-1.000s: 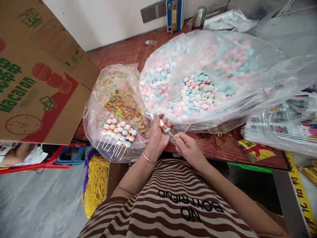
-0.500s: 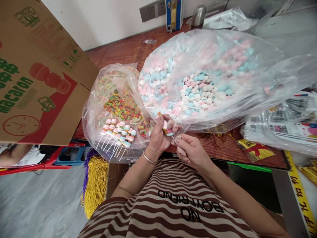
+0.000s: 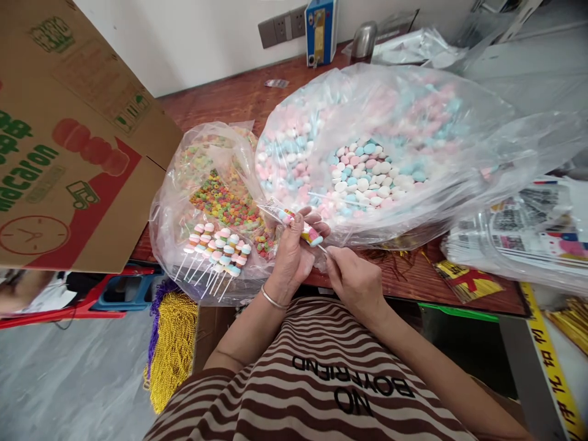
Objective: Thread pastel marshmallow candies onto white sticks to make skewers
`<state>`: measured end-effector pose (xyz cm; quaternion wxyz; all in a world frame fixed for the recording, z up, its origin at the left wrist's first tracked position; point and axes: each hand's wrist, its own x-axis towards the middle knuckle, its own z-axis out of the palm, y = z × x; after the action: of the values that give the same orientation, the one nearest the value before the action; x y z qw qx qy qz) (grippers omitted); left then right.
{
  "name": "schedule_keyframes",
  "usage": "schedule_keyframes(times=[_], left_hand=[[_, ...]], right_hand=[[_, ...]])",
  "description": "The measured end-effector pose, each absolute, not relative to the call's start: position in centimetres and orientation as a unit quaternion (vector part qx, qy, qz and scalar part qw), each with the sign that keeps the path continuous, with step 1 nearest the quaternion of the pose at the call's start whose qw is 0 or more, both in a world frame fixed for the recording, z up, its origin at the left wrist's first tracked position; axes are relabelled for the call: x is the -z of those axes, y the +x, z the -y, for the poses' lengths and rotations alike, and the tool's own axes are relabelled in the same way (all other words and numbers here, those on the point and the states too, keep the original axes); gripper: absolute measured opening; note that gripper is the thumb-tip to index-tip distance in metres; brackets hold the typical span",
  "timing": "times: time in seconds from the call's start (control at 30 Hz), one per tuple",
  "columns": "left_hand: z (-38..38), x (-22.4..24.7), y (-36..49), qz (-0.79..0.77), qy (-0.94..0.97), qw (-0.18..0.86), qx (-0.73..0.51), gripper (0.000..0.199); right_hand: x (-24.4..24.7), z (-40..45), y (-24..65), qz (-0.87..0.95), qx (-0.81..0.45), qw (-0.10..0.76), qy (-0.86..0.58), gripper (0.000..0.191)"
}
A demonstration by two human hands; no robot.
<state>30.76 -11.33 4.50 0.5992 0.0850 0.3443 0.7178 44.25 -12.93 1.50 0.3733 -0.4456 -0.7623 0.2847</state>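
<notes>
My left hand (image 3: 293, 252) grips a candy skewer (image 3: 309, 234) of pink, yellow and blue pieces inside a small clear sleeve. My right hand (image 3: 354, 280) pinches the thin white stick end of that skewer just below the candies. Both hands hover over the front edge of the brown wooden table (image 3: 239, 101). Behind them lies a big clear bag of pink, blue and white candies (image 3: 367, 174). To the left, a smaller clear bag (image 3: 220, 202) holds colourful ring candies and a row of finished skewers (image 3: 215, 251).
A cardboard "Macaron" box (image 3: 68, 141) stands at the left. Stacks of printed clear wrappers (image 3: 528, 229) lie at the right, with gold twist ties (image 3: 404, 257) near the table edge. Gold and purple bead strings (image 3: 172, 343) hang below. A blue device (image 3: 320, 30) stands by the wall.
The skewer has been tilted and pushed further into the sleeve in my left hand. My right hand has closed in on the stick end. The view shifted slightly down.
</notes>
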Motion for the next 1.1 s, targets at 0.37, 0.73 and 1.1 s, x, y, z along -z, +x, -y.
schedule_keyframes(times=[0.37, 0.73, 1.1], left_hand=[[10.6, -6.2, 29.0, -0.323, 0.05, 0.605, -0.726, 0.013], [10.3, -5.8, 30.8, -0.455, 0.053, 0.529, -0.715, 0.03], [12.1, -4.3, 30.7, -0.323, 0.132, 0.631, -0.693, 0.024]], right_hand=[[-1.7, 13.9, 43.8, 0.356, -0.872, 0.224, -0.252, 0.036], [-0.5, 12.8, 43.9, 0.879, -0.136, 0.28, -0.36, 0.036], [-1.5, 12.6, 43.0, 0.388, -0.804, 0.344, -0.29, 0.034]])
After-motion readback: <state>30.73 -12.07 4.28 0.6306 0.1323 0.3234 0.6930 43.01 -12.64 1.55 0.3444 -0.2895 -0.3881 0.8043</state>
